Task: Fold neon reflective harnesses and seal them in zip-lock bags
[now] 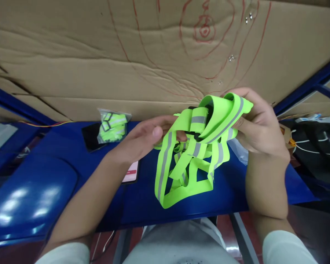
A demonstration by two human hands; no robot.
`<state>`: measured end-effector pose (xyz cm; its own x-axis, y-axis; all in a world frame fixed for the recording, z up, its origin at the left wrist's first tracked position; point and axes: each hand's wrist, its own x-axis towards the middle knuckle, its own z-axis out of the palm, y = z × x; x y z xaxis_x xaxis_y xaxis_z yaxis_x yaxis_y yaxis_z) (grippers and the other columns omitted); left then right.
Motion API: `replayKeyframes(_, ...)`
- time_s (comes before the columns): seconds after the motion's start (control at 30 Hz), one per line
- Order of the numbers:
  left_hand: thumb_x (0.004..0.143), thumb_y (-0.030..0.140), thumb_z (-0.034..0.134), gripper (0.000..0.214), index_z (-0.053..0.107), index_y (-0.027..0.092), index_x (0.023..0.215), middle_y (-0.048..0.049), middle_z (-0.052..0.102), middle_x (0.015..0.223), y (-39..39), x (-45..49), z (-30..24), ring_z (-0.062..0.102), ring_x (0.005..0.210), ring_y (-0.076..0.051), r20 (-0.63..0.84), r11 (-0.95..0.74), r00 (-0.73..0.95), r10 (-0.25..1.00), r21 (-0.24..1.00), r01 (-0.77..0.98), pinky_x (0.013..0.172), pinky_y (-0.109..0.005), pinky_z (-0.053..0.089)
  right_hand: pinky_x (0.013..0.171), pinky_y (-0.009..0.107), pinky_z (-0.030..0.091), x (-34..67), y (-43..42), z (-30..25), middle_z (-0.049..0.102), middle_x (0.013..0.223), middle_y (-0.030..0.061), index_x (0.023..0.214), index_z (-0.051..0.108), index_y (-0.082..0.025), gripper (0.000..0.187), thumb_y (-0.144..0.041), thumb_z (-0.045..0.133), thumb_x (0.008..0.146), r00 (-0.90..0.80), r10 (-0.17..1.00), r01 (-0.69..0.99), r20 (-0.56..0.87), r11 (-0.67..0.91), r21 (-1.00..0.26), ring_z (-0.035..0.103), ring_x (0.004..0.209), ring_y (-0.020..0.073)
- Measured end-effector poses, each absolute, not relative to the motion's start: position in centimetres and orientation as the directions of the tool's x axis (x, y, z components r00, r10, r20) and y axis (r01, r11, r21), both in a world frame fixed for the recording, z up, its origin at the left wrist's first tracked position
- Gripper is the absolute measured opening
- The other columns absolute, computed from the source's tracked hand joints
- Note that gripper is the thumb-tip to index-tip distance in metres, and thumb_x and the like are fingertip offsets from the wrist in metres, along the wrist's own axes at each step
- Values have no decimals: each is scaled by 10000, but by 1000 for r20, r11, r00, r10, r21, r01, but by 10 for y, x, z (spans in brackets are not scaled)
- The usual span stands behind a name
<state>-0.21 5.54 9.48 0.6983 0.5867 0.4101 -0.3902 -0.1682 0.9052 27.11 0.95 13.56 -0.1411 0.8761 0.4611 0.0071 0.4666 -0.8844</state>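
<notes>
Clearly, in the head view, the neon-green reflective straps (pixel 196 149) hang in loose loops between the two hands, above the blue table (pixel 143 203). Grey stripes run along their length, and small dark parts show among the upper folds. The right hand (pixel 260 126) grips the folded upper part, thumb in front and fingers behind. The left hand (pixel 150 137) is loosely open on the other side, its thumb standing apart while its fingers reach behind a strap; some fingertips show within the loops. How firmly they touch the webbing cannot be told.

Beyond the left hand, a clear bag with a green bundle (pixel 114 126) lies partly over a dark flat object (pixel 89 139). A phone (pixel 131 172) with a lit pink and white screen lies partly hidden beneath the left wrist. Clear plastic (pixel 238 151) shows beside the right wrist. Behind the table rises a cardboard panel (pixel 66 77) with red hand-drawn rings (pixel 205 31) and some small shiny spots. A thin yellow-and-red wire (pixel 49 125) runs near the panel's lower left. At far right sits a black bag (pixel 313 146).
</notes>
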Motion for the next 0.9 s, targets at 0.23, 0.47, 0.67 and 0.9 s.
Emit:
replayKeyframes(0.23, 854, 427, 816, 546, 662, 314, 1365, -40, 747, 1017, 44, 5, 98, 712, 812, -198, 401, -294, 547, 735, 915, -276, 752, -321, 592, 712, 294, 580, 266, 16, 127, 690, 997, -2, 1169, 683, -298, 341, -306, 814, 854, -133, 879, 29, 457, 465, -885, 666, 828, 169)
replayKeyframes(0.47, 876, 365, 791, 183, 695, 215, 917, 8, 704, 794, 37, 10, 109, 681, 676, -139, 216, 10, 494, 842, 909, -416, 657, -263, 567, 678, 280, 594, 258, 16, 129, 698, 970, -9, 1121, 681, -285, 384, -324, 851, 779, -93, 942, -11, 322, 323, -947, 675, 789, 160)
replayKeyframes(0.67, 855, 231, 757, 239, 531, 202, 785, 21, 673, 726, 29, 14, 107, 672, 611, -137, 224, -195, 403, 887, 974, -111, 553, -242, 518, 545, 215, 496, 241, 25, 121, 665, 898, -41, 1099, 660, -277, 380, -228, 781, 742, -66, 986, -137, 156, 146, -980, 589, 643, 102)
replayKeyframes(0.9, 750, 227, 863, 777, 446, 284, 1403, -95, 595, 1409, 31, 7, 101, 654, 1197, -257, 482, -633, 493, 724, 749, 198, 920, -371, 579, 575, 215, 469, 227, 32, 113, 630, 868, -44, 1074, 630, -265, 351, -231, 718, 736, 48, 995, -151, 83, 89, -984, 563, 660, 103)
